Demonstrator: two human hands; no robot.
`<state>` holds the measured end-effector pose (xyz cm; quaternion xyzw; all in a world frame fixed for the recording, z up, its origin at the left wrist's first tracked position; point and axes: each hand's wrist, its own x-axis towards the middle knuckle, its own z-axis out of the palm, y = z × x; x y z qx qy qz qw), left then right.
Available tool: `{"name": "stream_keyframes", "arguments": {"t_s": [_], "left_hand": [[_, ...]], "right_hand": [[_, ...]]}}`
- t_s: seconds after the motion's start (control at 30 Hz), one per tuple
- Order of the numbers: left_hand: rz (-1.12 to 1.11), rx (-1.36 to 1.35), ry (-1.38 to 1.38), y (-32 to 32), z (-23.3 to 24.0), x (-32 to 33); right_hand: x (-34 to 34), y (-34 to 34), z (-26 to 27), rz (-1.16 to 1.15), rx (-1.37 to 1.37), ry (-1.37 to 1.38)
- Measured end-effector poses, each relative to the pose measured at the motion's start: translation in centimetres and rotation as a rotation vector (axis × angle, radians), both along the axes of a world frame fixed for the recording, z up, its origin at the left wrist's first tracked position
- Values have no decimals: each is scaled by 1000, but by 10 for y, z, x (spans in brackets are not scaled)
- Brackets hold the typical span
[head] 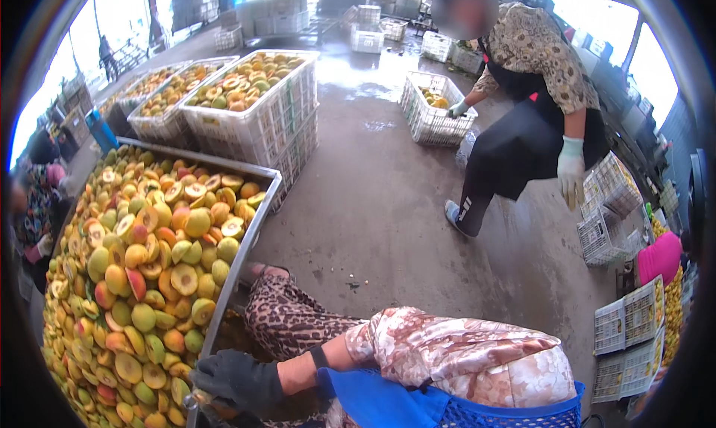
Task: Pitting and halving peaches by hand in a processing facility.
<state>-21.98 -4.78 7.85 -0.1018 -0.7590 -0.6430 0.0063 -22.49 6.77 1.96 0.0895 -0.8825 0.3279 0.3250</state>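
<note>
My right hand (238, 380), in a dark grey glove, is at the near edge of a metal-rimmed sorting table (240, 260). Its fingers curl down beside a small shiny metal piece (191, 399); whether they grip it is hidden. A deep heap of apricot-like fruit (140, 271), many pieces halved and some whole, fills the table to the left of this hand. My left hand is out of view. Leopard-print trousers (285, 316) cover my bent leg under the patterned sleeve (447, 349).
White crates of fruit (251, 109) stand stacked beyond the table. A co-worker (537, 92) in gloves bends over another fruit crate (439, 112). More crates (626, 321) and a person in pink (660, 257) are at right. Blue plastic mesh (503, 414) lies by my sleeve.
</note>
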Motion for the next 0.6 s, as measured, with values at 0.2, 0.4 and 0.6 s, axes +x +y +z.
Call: {"name": "stream_keyframes", "arguments": {"t_s": [0.2, 0.4, 0.6], "left_hand": [[-43, -137, 67, -10, -9, 3], [-202, -622, 396, -58, -34, -17], [5, 872, -382, -16, -28, -24]], "right_hand": [[-15, 21, 0, -177, 252, -172], [27, 46, 43, 362, -681, -517], [30, 24, 10, 550, -811, -592]]}}
